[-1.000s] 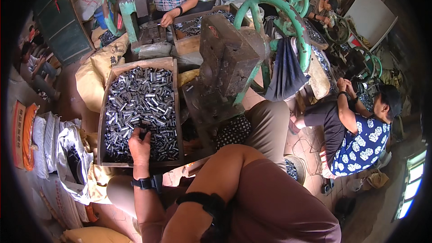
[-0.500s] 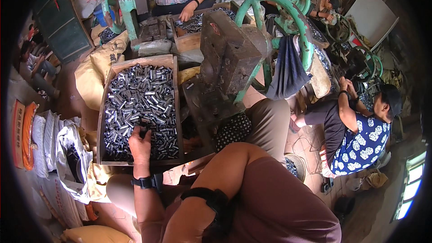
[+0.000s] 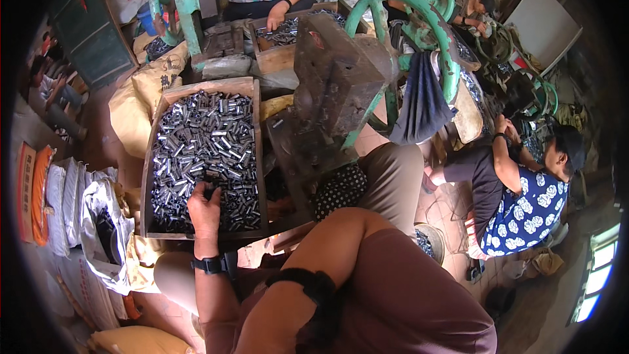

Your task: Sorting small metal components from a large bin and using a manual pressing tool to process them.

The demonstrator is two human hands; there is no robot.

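Little has changed at this person's own place over the last second. The left hand (image 3: 204,210) stays in the near part of the tray (image 3: 196,88), its fingertips down among the small metal pieces (image 3: 203,131) spread across it. Thumb and fingers are partly curled, with a dark gap between them (a piece may be pinched there, but I cannot tell, since the tips are lost against the dark metal). The heap looks much as it did, and the whole view has only shifted slightly.

The right hand does not show: its forearm (image 3: 341,241) runs out at the lower edge beyond a black strap (image 3: 314,282), so I cannot tell how open the hand is or whether it holds anything. The press (image 3: 331,78) stands beside the tray, a dark cloth (image 3: 420,101) hanging by its green wheel (image 3: 449,52); the left hand is well apart from it.

The clear change is across the way: the co-worker's hand (image 3: 276,19), by the other press (image 3: 190,26) a second ago, is now in the second tray (image 3: 275,60). For the work on this side, I judge that alters nothing: it seems paused at the pieces.
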